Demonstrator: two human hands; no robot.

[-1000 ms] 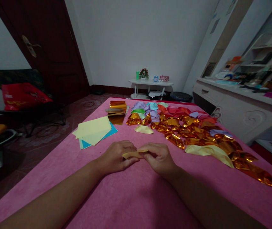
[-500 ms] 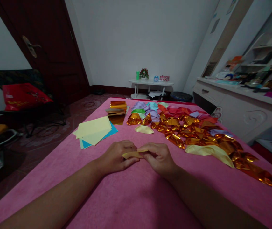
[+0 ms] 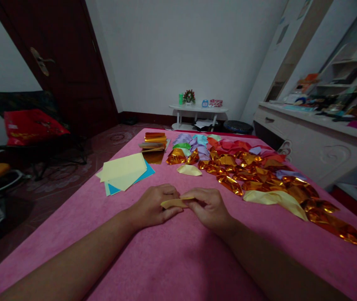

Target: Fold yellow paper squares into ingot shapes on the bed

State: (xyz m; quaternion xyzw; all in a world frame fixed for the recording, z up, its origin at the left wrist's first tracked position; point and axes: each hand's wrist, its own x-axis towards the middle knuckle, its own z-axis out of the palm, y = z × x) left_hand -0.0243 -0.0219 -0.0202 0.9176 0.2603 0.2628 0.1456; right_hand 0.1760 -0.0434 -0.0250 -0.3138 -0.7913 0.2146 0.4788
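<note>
My left hand (image 3: 153, 205) and my right hand (image 3: 208, 207) meet over the pink table cover (image 3: 165, 259), both pinched on a folded strip of yellow paper (image 3: 173, 203) held between them. The paper lies flat and narrow, just above the cloth. A stack of flat yellow and blue sheets (image 3: 123, 171) sits ahead to the left. One folded yellow piece (image 3: 189, 169) lies ahead of my hands.
A spread of folded gold foil and coloured paper pieces (image 3: 253, 171) runs along the right of the table. Gold foil sheets (image 3: 153, 144) are stacked at the far middle. A white cabinet (image 3: 306, 142) stands right, a dark door (image 3: 62, 62) left, a small white table (image 3: 197, 110) behind.
</note>
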